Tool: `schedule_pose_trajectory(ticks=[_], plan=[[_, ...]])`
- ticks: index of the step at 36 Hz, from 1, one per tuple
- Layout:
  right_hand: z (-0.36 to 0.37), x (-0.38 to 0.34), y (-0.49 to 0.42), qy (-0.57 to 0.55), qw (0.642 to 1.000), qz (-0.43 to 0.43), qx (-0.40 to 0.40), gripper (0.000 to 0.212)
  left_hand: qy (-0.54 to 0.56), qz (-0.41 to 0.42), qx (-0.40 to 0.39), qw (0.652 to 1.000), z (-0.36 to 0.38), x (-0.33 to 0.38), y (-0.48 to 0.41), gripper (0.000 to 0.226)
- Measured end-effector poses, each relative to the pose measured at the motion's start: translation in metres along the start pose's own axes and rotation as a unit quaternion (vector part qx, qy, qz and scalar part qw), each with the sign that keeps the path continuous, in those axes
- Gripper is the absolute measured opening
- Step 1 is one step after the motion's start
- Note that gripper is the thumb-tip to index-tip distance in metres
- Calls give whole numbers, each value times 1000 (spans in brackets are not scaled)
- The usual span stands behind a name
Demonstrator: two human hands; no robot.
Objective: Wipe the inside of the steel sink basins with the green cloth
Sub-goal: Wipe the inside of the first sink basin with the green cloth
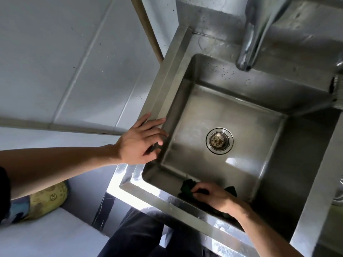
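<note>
While the left hand [141, 140] lies flat on the nine o'clock rim [167, 86], seemingly bracing, the right hand [211, 196] clutches the green cloth [187, 186] against the six o'clock wall of the steel sink basin [232, 112].

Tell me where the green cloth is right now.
In the head view, the green cloth lies against the near wall of the basin, lower centre-right, held under the right hand and nearer the viewer than the drain.

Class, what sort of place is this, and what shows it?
Probably a kitchen wash-up area: steel sink basin with drain strainer, tap spout above it, tiled wall beside.
</note>
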State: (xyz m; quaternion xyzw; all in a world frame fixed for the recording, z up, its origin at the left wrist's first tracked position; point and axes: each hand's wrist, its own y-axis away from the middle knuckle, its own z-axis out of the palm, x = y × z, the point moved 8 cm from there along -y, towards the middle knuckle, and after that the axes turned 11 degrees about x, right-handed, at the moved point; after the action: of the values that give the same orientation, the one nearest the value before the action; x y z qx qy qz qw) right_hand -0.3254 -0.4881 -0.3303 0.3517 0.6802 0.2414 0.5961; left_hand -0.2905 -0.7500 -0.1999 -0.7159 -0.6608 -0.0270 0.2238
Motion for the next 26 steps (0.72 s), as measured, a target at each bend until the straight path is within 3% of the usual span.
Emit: schedule_pose_trajectory(ticks=[4, 9, 13, 17, 22, 26], plan=[[-10, 13, 6, -40, 998, 5, 43, 30, 1, -5, -8, 1000, 1, 0, 0, 11], [-8, 3, 9, -2, 998, -28, 63, 48, -5, -4, -16, 1000, 0, 1, -1, 11], [-7, -15, 29, -32, 996, -69, 55, 23, -5, -5, -14, 1000, 0, 1, 0, 11], [-12, -6, 31, -40, 993, -74, 78, 20, -7, -3, -11, 1000, -1, 2, 0, 11], [-16, 24, 16, 2, 995, -28, 93, 32, -12, -4, -16, 1000, 0, 0, 1, 11], [-18, 13, 23, 4, 996, -50, 76, 46, -11, -2, -14, 1000, 1, 0, 2, 11]])
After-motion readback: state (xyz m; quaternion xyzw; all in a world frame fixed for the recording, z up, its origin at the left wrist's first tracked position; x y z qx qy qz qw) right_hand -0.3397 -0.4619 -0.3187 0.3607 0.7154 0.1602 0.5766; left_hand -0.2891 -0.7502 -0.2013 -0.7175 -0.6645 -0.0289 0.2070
